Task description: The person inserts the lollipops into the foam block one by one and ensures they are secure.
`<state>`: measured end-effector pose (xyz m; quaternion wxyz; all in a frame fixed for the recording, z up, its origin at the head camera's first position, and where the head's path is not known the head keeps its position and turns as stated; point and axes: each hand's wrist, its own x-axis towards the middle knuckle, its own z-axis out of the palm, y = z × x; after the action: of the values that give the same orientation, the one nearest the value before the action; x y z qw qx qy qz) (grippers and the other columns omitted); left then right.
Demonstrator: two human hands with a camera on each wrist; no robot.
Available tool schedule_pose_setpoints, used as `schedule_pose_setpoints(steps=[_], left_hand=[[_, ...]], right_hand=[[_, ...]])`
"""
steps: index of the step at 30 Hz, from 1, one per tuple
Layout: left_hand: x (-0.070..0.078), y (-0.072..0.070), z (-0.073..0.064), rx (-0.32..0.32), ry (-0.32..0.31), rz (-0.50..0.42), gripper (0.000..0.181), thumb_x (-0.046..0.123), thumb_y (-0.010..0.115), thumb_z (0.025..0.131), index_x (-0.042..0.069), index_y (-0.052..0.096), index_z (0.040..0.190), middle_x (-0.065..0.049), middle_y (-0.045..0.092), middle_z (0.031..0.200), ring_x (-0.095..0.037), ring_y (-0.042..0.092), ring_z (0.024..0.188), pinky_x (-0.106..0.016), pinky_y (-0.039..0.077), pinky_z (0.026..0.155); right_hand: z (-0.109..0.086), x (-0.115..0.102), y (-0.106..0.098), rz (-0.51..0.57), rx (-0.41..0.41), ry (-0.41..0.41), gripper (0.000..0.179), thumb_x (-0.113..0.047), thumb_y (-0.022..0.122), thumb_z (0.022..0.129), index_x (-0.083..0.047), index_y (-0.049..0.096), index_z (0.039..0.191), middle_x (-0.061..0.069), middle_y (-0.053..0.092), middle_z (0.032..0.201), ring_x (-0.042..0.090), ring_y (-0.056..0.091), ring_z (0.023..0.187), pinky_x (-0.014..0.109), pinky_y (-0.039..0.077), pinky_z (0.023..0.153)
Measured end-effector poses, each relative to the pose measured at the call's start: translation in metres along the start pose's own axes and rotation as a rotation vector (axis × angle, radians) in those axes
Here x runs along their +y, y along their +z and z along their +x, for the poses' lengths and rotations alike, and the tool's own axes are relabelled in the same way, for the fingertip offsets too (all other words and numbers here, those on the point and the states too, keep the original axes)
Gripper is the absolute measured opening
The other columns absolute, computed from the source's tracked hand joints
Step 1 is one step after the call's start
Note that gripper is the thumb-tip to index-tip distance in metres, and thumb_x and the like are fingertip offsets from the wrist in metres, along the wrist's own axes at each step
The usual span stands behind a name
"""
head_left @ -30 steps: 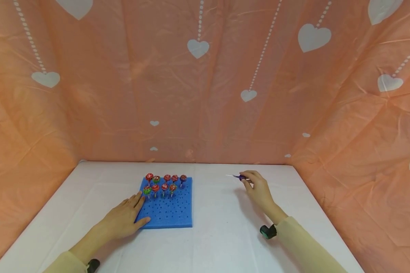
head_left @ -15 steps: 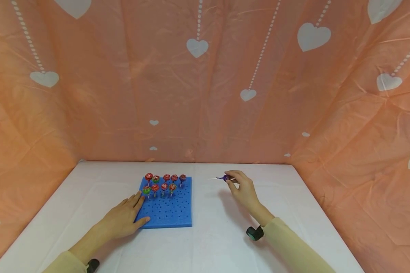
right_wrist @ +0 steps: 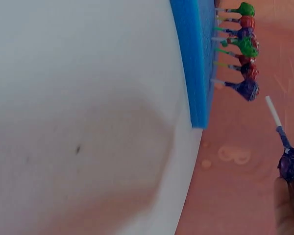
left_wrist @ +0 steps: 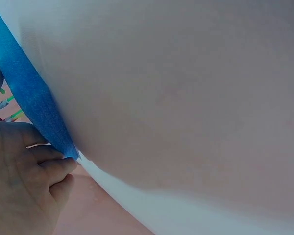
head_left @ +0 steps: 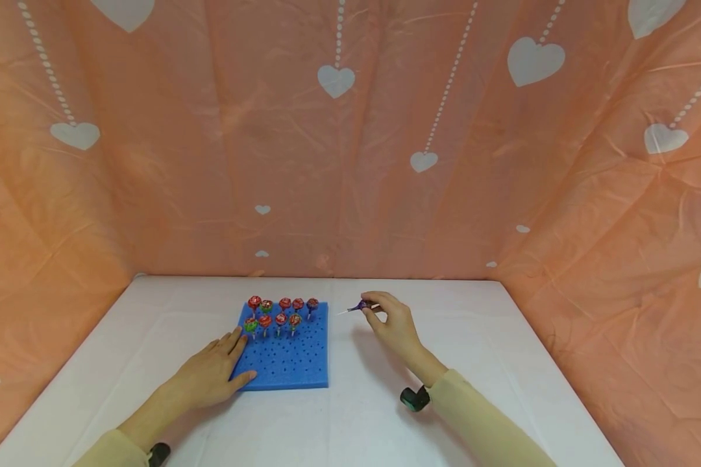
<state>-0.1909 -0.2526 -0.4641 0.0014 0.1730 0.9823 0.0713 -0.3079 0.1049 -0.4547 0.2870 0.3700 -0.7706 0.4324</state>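
A blue foam board (head_left: 286, 363) dotted with small holes lies on the table. Several wrapped lollipops (head_left: 282, 320), red, green and purple, stand upright in two rows toward its far side. My left hand (head_left: 210, 373) rests along the board's left edge, fingers extended and thumb over the near left corner. To the right of the board, my right hand (head_left: 394, 324) pinches a purple-wrapped lollipop (head_left: 361, 305) by its candy end. Its white stick points left toward the board. The right wrist view shows this lollipop (right_wrist: 290, 164) with its bare stick end away from the fingers.
A white table (head_left: 339, 428) carries everything. Orange curtains (head_left: 304, 162) printed with pale hearts rise behind it and at both sides. Dark bands with small devices (head_left: 415, 399) sit at both wrists, below the sleeves.
My right hand has moved left with the purple lollipop, bringing it near the board's right side. The stick now tips slightly downward. My left hand and the board stay in place.
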Motion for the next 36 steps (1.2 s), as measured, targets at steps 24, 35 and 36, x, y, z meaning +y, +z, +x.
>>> schedule_pose_setpoints(steps=[24,35,36], left_hand=[[0.000,0.000,-0.001,0.008,0.007,-0.008,0.084,0.052,0.061,0.101,-0.018,0.047,0.145,-0.041,0.038,0.154,-0.057,0.042,0.140,-0.066,0.039,0.112],[-0.001,0.001,0.000,0.005,0.003,-0.005,0.084,0.053,0.061,0.101,-0.017,0.047,0.145,-0.040,0.038,0.155,-0.057,0.042,0.140,-0.066,0.039,0.113],[-0.002,0.002,0.000,0.006,0.002,-0.004,0.084,0.053,0.061,0.101,-0.017,0.047,0.145,-0.040,0.038,0.155,-0.057,0.042,0.140,-0.066,0.039,0.112]], right_hand=[[0.011,-0.029,0.048,-0.073,-0.136,0.025,0.026,0.000,0.075,0.094,0.000,0.075,0.120,0.011,0.075,0.121,0.026,0.067,0.108,0.035,0.060,0.089],[0.014,-0.032,0.067,-0.122,-0.233,0.005,0.027,-0.003,0.070,0.098,-0.002,0.074,0.125,0.006,0.072,0.129,0.023,0.063,0.119,0.034,0.054,0.103],[0.014,-0.032,0.069,-0.118,-0.234,0.002,0.027,-0.003,0.070,0.099,-0.002,0.074,0.125,0.006,0.072,0.130,0.023,0.063,0.120,0.034,0.054,0.103]])
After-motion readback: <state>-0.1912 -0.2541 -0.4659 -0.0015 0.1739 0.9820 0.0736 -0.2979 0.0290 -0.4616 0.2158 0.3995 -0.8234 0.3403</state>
